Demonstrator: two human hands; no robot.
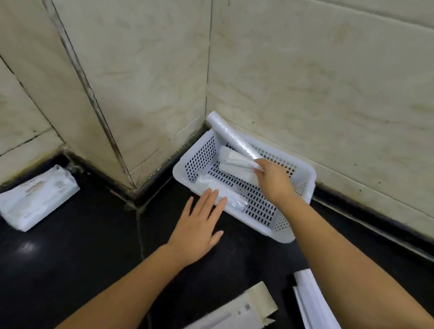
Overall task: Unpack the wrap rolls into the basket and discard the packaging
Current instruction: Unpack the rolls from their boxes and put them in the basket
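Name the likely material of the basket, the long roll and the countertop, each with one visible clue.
Basket: probably moulded white plastic, with perforated walls. Long roll: seemingly thin translucent plastic film, glossy and wrinkled. Countertop: likely polished black stone, judging by its reflected light.
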